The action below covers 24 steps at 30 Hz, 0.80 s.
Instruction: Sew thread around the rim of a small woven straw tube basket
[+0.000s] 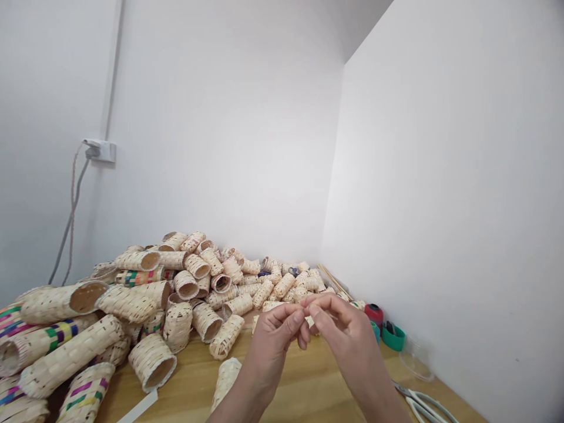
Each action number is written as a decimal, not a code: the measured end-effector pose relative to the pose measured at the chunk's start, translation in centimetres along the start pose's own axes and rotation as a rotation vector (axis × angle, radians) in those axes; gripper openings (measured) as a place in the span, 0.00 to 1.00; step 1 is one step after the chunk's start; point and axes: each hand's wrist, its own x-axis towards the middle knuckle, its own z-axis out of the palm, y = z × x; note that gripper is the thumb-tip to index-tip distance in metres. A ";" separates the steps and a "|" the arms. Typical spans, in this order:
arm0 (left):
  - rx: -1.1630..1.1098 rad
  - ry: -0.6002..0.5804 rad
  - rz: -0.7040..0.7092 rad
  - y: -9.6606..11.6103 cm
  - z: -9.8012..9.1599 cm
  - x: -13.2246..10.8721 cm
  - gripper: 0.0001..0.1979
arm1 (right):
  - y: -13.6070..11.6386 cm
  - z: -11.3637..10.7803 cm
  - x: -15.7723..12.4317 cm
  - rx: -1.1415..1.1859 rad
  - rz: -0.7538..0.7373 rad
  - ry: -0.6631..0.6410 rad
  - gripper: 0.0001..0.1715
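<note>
While pinching closed with left hand (277, 343) and right hand (348, 338), tip to tip above the table (304, 390), looks like delicate fingertip work, probably calling next for two steady pinches. Impossible to make out any piece gripped between the fingertips (296, 318)! Just beyond, woven tubes (178, 326) heaped up, one tube (226, 375) partly covered by the left forearm (240, 396). Out right, a red spool (373, 311) past the right hand, scissors (411, 397) cut off below.

a wooden table (308, 382) bears piled woven tubes (178, 326), scissors (410, 395) and a green container (393, 341).
</note>
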 end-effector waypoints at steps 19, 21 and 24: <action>0.010 -0.011 0.015 -0.3 -0.3 0.0 0.13 | 0.6 -0.2 0.2 -0.032 0.006 -0.046 0.15; 0.019 -0.014 0.020 -0.3 -0.3 0.0 0.14 | 0.6 -0.2 0.3 -0.022 0.006 -0.057 0.15; 0.044 -0.011 0.027 -0.3 -0.4 -0.1 0.14 | 0.3 -0.1 0.1 -0.005 0.019 -0.046 0.15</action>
